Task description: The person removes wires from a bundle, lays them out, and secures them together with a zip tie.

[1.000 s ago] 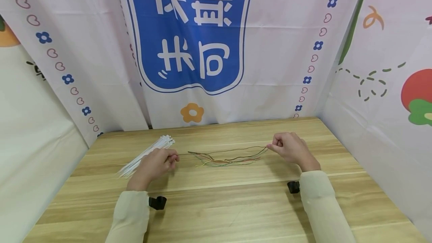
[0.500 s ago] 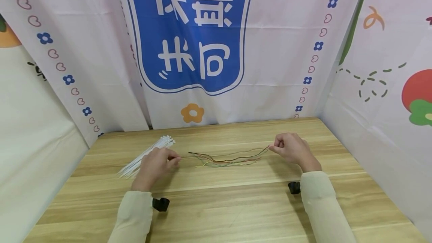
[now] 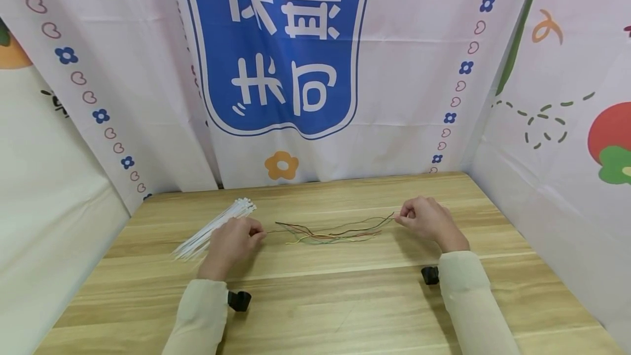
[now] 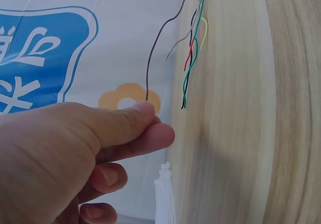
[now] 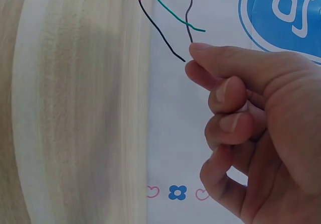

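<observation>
My left hand [image 3: 236, 242] pinches one end of a thin brown wire [image 4: 149, 63] between thumb and forefinger, its other fingers curled. At the right, my right hand [image 3: 425, 221] pinches the far end of this brown wire [image 5: 189, 13] between thumb and forefinger. Between the hands a loose bunch of thin coloured wires [image 3: 325, 235], with red, yellow, green, black and grey ones, lies crossing itself on the table. The ends of a black wire [image 5: 159, 30] and a green wire [image 5: 170, 10] reach close to my right fingertips.
A bundle of white cable ties [image 3: 212, 229] lies slantwise on the wooden table [image 3: 325, 300], just behind and left of my left hand. Printed cloth [image 3: 394, 97] hangs at the back and sides of the table. Each wrist carries a small black camera mount [image 3: 239, 301].
My left hand has shifted a little to the right and slightly nearer, still pinching the wire. My right hand has moved slightly right, and the brown wire sags a little more.
</observation>
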A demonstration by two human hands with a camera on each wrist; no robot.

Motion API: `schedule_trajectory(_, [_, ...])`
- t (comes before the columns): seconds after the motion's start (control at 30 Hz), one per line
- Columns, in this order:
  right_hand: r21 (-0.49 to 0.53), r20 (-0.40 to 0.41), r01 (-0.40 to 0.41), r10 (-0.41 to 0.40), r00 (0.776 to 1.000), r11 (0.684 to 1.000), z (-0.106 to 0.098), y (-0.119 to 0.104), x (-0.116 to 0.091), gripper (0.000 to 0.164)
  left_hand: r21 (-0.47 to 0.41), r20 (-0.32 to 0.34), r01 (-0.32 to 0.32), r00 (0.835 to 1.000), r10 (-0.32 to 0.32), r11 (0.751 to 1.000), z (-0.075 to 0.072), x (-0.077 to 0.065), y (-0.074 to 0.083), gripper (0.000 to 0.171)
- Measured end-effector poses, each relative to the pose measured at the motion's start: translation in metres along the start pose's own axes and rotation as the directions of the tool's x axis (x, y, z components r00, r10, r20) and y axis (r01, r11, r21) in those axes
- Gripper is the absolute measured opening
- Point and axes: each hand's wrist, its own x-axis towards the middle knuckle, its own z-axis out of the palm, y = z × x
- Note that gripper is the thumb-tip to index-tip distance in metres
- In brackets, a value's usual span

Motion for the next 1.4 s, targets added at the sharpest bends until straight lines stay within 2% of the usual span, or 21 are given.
schedule_trajectory(0.17, [0.011,0.027,-0.012,0.012,1.000,1.000,0.0005,0.0020,-0.0004,0.018,0.023,0.036,-0.012,0.999,0.011,1.000,0.0021,-0.0004,0.0016,0.009])
schedule_trajectory(0.53, [-0.002,0.067,-0.032,0.032,0.997,0.999,0.0039,0.0051,-0.0005,0.010,0.048,0.045,-0.025,0.999,0.023,0.999,0.0033,-0.0014,0.0032,0.010])
schedule_trajectory(0.77, [-0.011,0.059,-0.026,0.027,0.998,1.000,0.0035,0.0053,-0.0012,0.009,0.038,0.055,-0.018,0.998,0.016,0.999,0.0036,-0.0012,0.0035,0.010])
schedule_trajectory(1.1, [0.000,0.058,-0.023,0.023,0.998,1.000,0.0025,0.0034,-0.0005,0.009,0.023,0.059,-0.042,0.997,0.041,0.999,0.0050,-0.0009,0.0030,0.010])
schedule_trajectory(1.4, [0.078,0.038,0.021,-0.024,0.999,0.997,-0.0017,-0.0040,-0.0012,0.008,-0.028,0.110,-0.049,0.993,0.052,0.998,0.0060,-0.0001,0.0038,0.010])
